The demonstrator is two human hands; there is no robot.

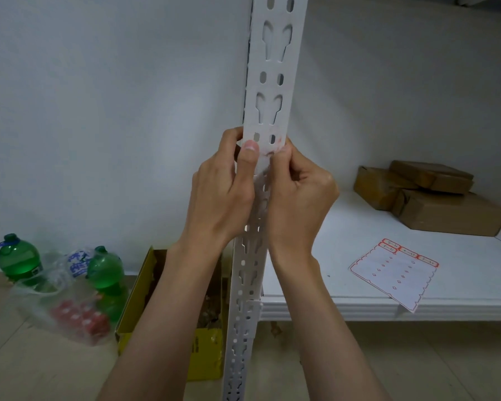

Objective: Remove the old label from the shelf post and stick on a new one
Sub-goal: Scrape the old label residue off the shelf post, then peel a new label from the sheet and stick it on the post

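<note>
A white perforated shelf post [275,70] runs upright through the middle of the view. My left hand [223,195] wraps the post from the left, thumb pressed on its front face. From the right, my right hand [295,198] pinches at the old label [265,159], a pale strip with red marks on the post between my thumbs. Faint red residue shows just above it. A sheet of new labels [394,273] with red borders lies on the white shelf [344,306], overhanging its front edge.
Several brown cardboard boxes [434,195] sit at the back right of the shelf. On the floor at left are two green bottles [18,259], a clear plastic bag [67,302] with red items, and an open yellow box [206,351] beside the post.
</note>
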